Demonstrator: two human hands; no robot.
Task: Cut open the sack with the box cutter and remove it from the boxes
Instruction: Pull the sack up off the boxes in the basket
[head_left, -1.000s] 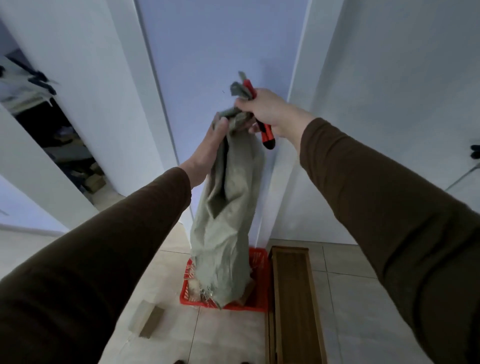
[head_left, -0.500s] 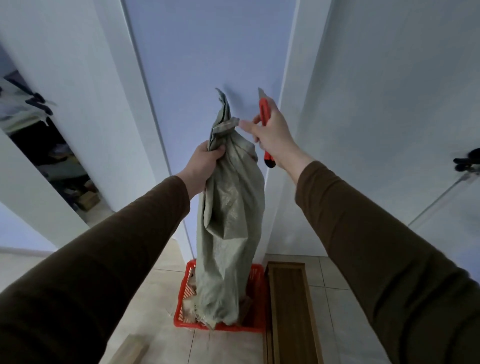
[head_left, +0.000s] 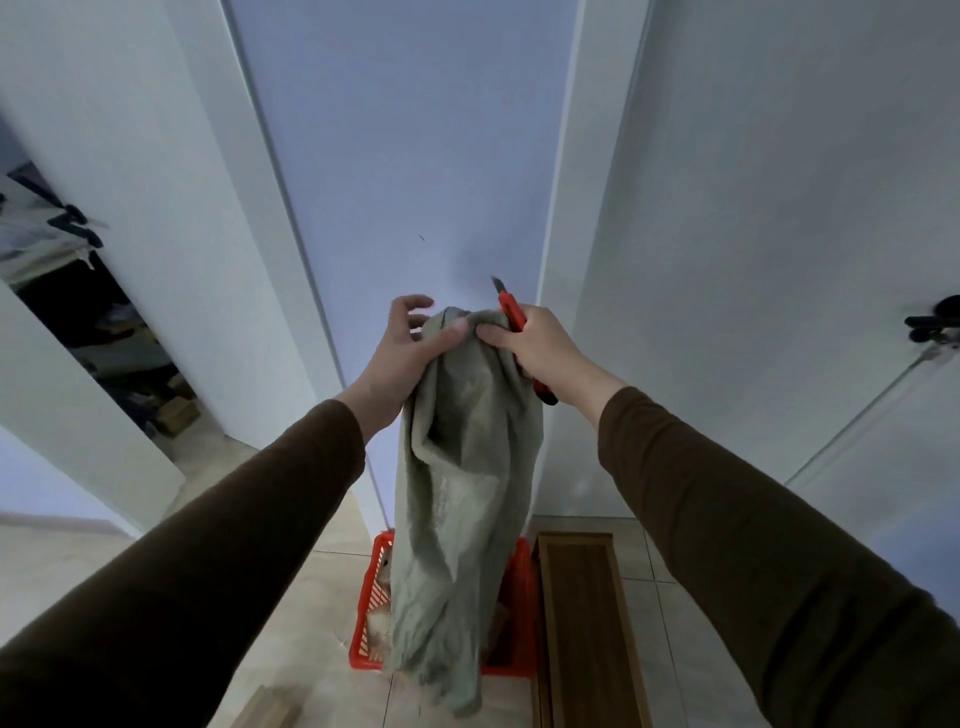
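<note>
A grey-green woven sack (head_left: 462, 499) hangs limp in front of me, held up by its top end. My left hand (head_left: 402, 358) grips the top of the sack with thumb and palm, its fingers partly spread. My right hand (head_left: 540, 348) pinches the sack's top edge and also holds a red box cutter (head_left: 511, 317), blade tip pointing up. The sack's lower end dangles over a red plastic basket (head_left: 519, 613) on the floor. Pale box shapes show inside the basket (head_left: 382, 577), mostly hidden by the sack.
A long wooden box (head_left: 587, 623) lies on the tiled floor right of the basket. A small wooden block (head_left: 270, 709) sits at the bottom edge. White wall panels stand ahead; a dark doorway opens at left, a door handle (head_left: 930, 325) at right.
Both hands have come down with the sack's top bunched between them. My right hand has returned to pinching the sack beside the left. The view has tilted upward.
</note>
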